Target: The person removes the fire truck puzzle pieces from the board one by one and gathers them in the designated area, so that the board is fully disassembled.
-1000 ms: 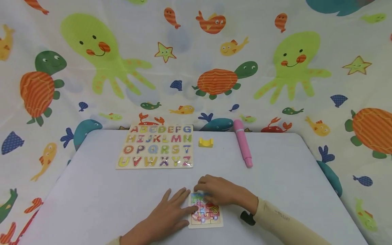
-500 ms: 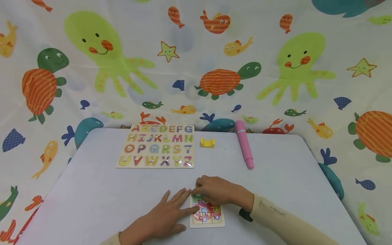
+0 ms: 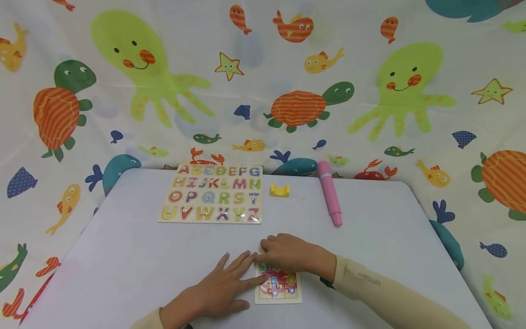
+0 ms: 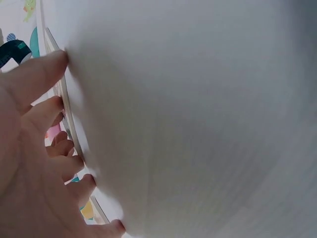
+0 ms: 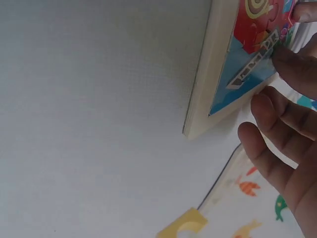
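Note:
A small square jigsaw puzzle (image 3: 278,292) in a pale wooden frame, with a colourful picture, lies on the white table. My left hand (image 3: 222,290) is spread palm down at its left side. The index finger reaches over the frame onto the picture; the thumb lies beside the lower left edge. Across the puzzle's top is my right hand (image 3: 289,252), hiding that part in the head view. In the right wrist view its thumb rests on the puzzle (image 5: 250,59), while the other fingers bend loosely beside the frame's edge. Its index fingertip meets the left hand's fingertips at the upper left corner.
An alphabet board (image 3: 211,221) with coloured letters lies at the back left. To its right are a yellow notched block (image 3: 280,192) and a pink marker-shaped stick (image 3: 329,192). A sea-animal cloth (image 3: 263,73) hangs behind the table (image 3: 144,256).
My right hand has shifted a little left over the puzzle's top, its index fingertip now at my left fingertips. The left thumb has drawn slightly away from the frame. The head view has shifted slightly.

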`<state>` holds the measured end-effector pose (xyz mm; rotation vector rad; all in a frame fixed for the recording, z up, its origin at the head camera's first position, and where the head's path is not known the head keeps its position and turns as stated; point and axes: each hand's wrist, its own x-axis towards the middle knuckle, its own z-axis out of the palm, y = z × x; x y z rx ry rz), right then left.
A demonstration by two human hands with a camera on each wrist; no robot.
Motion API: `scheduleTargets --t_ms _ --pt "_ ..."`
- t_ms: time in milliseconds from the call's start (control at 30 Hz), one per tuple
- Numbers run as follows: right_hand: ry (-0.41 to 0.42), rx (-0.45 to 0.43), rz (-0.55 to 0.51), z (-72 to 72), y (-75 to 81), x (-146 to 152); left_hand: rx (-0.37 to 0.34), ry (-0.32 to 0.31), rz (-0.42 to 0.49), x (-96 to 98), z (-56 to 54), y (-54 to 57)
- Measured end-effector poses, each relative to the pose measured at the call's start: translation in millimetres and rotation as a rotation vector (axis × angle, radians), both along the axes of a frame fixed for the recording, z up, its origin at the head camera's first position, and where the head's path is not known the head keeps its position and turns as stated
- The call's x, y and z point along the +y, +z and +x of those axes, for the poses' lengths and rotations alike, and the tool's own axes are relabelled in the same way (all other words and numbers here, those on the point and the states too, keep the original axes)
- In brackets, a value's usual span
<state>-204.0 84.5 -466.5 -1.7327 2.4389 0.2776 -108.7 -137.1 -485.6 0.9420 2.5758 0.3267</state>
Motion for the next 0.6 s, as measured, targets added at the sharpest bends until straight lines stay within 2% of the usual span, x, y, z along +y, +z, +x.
scheduleTargets --t_ms 400,600 --pt "0.008 0.044 0.017 -0.5 -7.1 1 -0.004 0.004 -0.008 0.8 -0.9 -2.5" --pt "0.015 0.009 -0.02 -0.4 -8.7 7 -0.005 0.008 -0.006 1.2 0.0 1.0"
